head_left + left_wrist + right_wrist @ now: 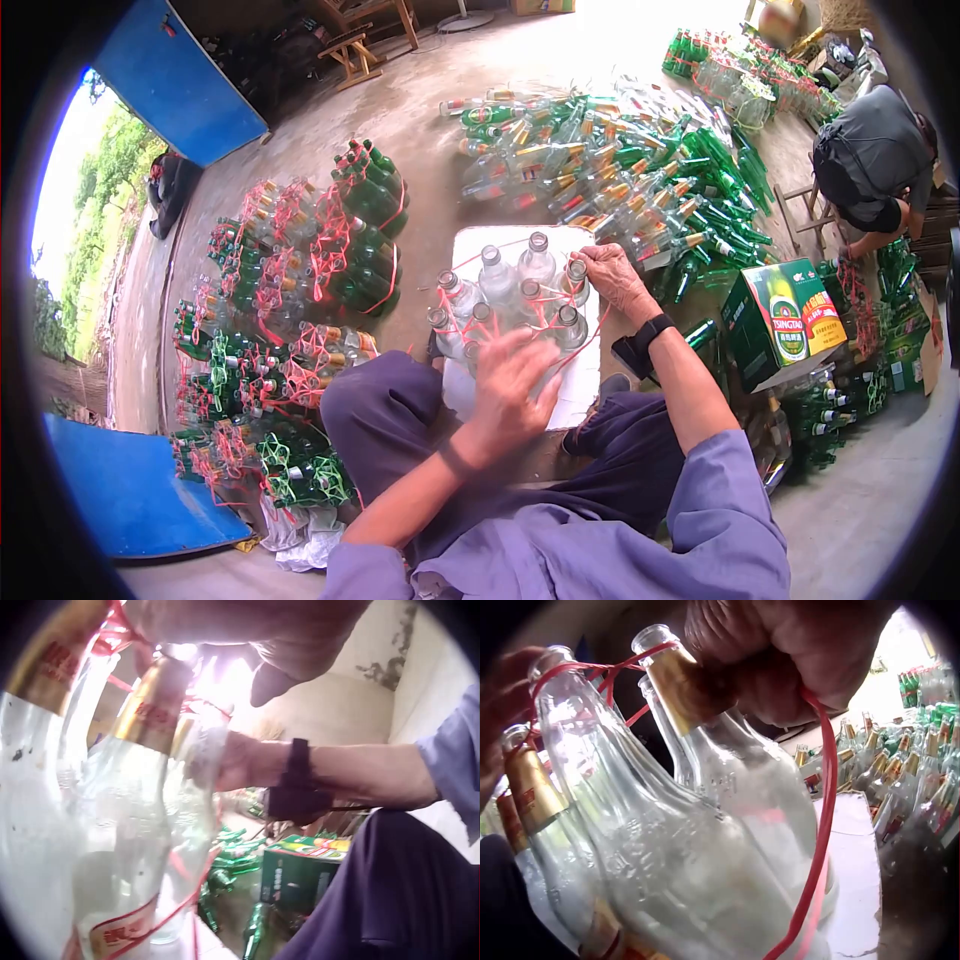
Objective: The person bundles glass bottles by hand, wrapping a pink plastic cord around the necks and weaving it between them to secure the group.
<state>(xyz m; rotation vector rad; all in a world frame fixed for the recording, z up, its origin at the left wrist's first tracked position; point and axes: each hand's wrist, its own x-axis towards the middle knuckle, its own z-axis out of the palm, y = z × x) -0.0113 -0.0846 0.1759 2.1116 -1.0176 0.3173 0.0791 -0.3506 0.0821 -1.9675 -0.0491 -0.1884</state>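
Observation:
A cluster of clear glass bottles [495, 275], some with gold neck foil, stands between the person's legs on a white board [578, 385]. Red string [826, 787] loops round the bottle necks and hangs down the side in the right wrist view. At the far right bottle's neck, the right hand [620, 285] grips the string with curled fingers. Blurred, the left hand [510, 395] is over the near bottles, its thumb apart from the fingers. From the left wrist view, that hand [262, 630] appears just above gold-foiled bottle tops [154, 694].
Tied bundles of bottles [365, 230] stand on the left. A large heap of loose green and clear bottles [620, 160] lies ahead. To the right are a green Tsingtao carton [785, 320] and another person [875, 160] bending over bottles.

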